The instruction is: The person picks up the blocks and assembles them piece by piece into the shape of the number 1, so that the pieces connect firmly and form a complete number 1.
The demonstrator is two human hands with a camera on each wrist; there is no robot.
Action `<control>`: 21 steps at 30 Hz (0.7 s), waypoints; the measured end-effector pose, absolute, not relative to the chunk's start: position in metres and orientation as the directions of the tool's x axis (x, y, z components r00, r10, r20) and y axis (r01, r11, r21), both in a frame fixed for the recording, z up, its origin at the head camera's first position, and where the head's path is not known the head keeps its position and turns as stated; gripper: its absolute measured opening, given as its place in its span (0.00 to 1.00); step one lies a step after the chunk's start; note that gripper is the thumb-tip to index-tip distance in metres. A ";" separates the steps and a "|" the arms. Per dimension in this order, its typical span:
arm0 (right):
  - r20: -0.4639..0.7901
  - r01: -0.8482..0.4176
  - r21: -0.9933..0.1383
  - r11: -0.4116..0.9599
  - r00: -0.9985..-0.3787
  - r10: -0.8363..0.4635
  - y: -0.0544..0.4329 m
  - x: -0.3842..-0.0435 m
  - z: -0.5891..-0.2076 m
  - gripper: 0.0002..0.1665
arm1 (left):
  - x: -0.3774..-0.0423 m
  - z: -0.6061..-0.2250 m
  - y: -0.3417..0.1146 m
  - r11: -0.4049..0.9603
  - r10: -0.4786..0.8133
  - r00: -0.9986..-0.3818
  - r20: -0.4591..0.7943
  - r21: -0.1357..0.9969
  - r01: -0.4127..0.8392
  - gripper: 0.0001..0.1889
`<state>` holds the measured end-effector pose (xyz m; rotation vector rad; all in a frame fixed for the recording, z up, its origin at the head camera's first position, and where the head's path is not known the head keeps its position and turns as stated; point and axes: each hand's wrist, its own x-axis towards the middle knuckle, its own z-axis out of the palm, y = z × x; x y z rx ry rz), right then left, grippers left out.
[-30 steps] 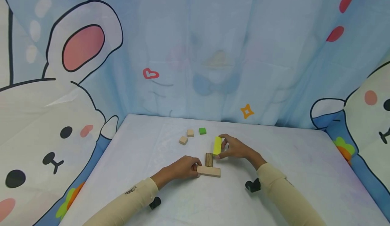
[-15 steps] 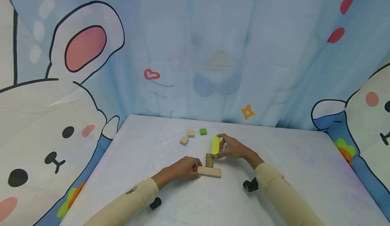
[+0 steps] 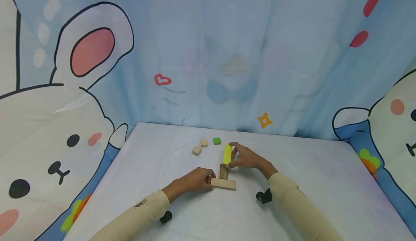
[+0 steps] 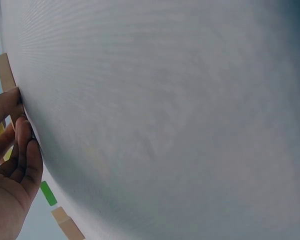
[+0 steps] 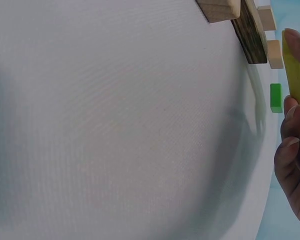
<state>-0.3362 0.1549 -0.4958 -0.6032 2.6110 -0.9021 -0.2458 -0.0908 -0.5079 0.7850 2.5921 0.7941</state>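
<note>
My left hand (image 3: 196, 179) pinches the left end of a plain wooden block (image 3: 224, 184) that lies crosswise on the white table. Behind that block stretches a dark brown wooden block (image 3: 223, 171), its near end right at the plain one. Between thumb and fingertips my right hand (image 3: 247, 156) holds a yellow block (image 3: 227, 154), just past the brown block's far end. In the right wrist view the yellow block (image 5: 295, 72) appears raised over the table, with a shadow below. The left wrist view shows the left fingers (image 4: 34, 160) curled at the plain block (image 4: 6, 74).
Farther back lie two small plain wooden blocks (image 3: 196, 150) and a green block (image 3: 217, 141). Black wrist-camera parts (image 3: 264, 196) sit under each forearm. A blue printed curtain (image 3: 227, 71) hangs behind the table's far edge.
My right hand has carried the yellow block slightly left, so it now lines up with the brown block. The left hand keeps its hold on the plain block.
</note>
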 end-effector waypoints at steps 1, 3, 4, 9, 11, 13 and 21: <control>-0.156 -0.285 -0.637 0.716 -0.862 -0.482 0.154 -0.337 -0.496 0.63 | -0.246 -0.508 -0.091 0.695 0.587 -0.798 -0.135 0.590 0.411 0.16; -0.157 -0.288 -0.629 0.722 -0.863 -0.481 0.153 -0.338 -0.496 0.64 | -0.247 -0.509 -0.091 0.696 0.588 -0.797 -0.136 0.587 0.413 0.16; -0.157 -0.290 -0.624 0.725 -0.863 -0.480 0.153 -0.339 -0.496 0.64 | -0.247 -0.510 -0.091 0.697 0.588 -0.797 -0.137 0.586 0.414 0.16; -0.147 -0.306 -0.611 0.730 -0.862 -0.485 0.151 -0.342 -0.496 0.63 | -0.247 -0.509 -0.091 0.697 0.586 -0.798 -0.139 0.588 0.410 0.16; -0.148 -0.305 -0.613 0.729 -0.862 -0.485 0.149 -0.342 -0.496 0.63 | -0.247 -0.509 -0.091 0.697 0.585 -0.799 -0.137 0.589 0.409 0.16; -0.149 -0.308 -0.612 0.729 -0.860 -0.488 0.149 -0.342 -0.495 0.63 | -0.247 -0.509 -0.091 0.698 0.584 -0.800 -0.138 0.589 0.408 0.16; -0.161 -0.301 -0.604 0.738 -0.861 -0.483 0.146 -0.344 -0.495 0.62 | -0.247 -0.508 -0.090 0.694 0.586 -0.800 -0.132 0.591 0.411 0.16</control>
